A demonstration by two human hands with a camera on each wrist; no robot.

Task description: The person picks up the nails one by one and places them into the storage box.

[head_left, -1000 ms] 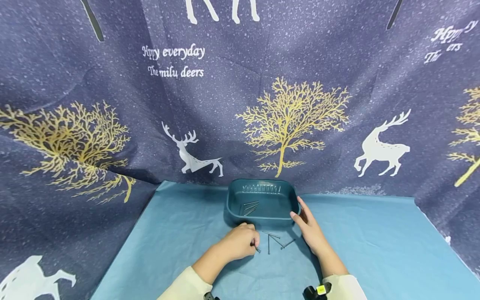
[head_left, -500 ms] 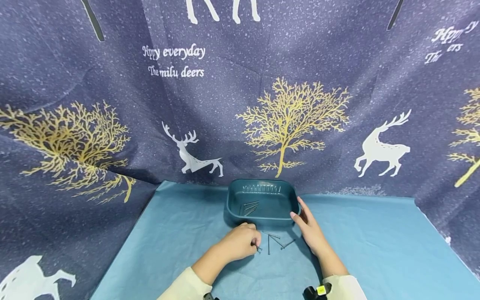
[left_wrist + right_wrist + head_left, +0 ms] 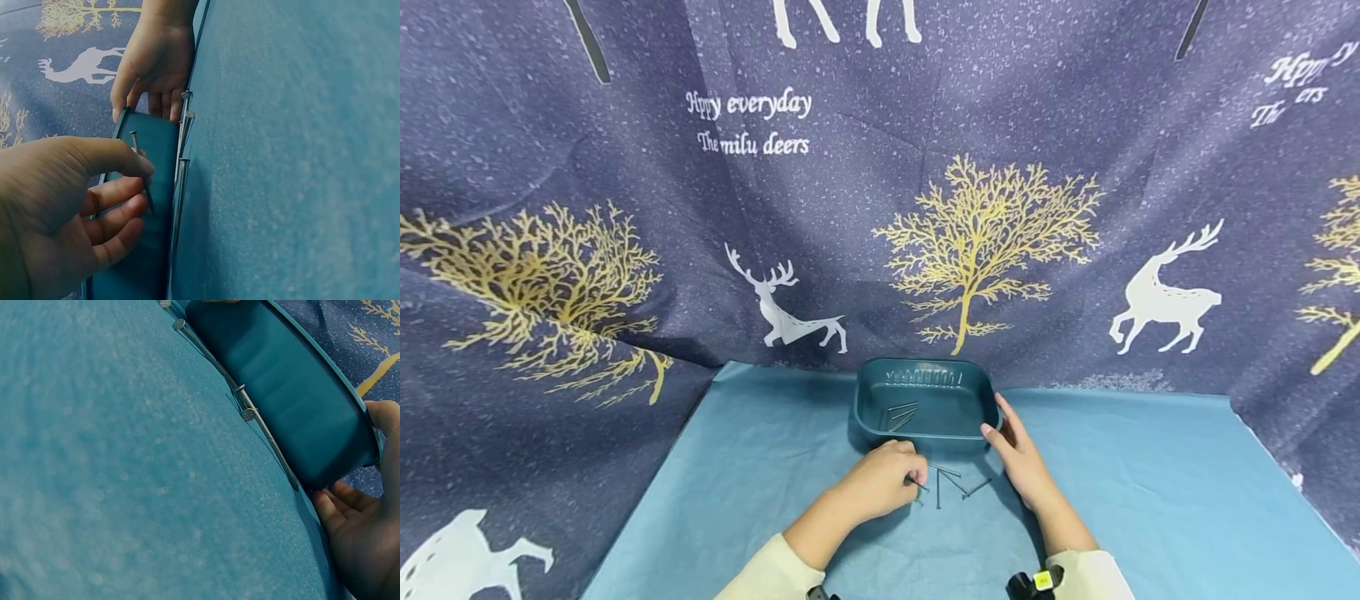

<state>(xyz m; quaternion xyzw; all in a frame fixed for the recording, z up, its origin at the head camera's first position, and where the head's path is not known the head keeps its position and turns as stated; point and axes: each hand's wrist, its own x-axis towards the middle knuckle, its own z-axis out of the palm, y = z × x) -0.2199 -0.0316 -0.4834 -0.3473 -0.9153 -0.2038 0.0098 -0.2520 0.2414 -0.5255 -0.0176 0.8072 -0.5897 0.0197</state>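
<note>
My left hand (image 3: pixel 880 483) pinches a steel nail (image 3: pixel 135 142) between thumb and fingertips, just in front of a dark teal plastic tray (image 3: pixel 925 438). In the left wrist view this nail is held head up, and it overlaps the tray's side wall. My right hand (image 3: pixel 1022 468) holds the tray's near right corner, thumb by the rim and the other fingers along the outside wall. Several loose nails (image 3: pixel 937 490) lie on the cloth between my hands; some cross each other in the right wrist view. Inside the tray, a few more nails (image 3: pixel 902 417) rest toward the left.
A light blue cloth (image 3: pixel 730 467) covers the table. Behind the tray hangs a dark blue curtain (image 3: pixel 1037 100) printed with white deer and golden trees. A black wrist strap (image 3: pixel 1030 585) sits at my right sleeve.
My left hand has picked up a nail from the cloth and shifted slightly up and right, the nail's end now poking out past the fingers. The right hand and tray have stayed put.
</note>
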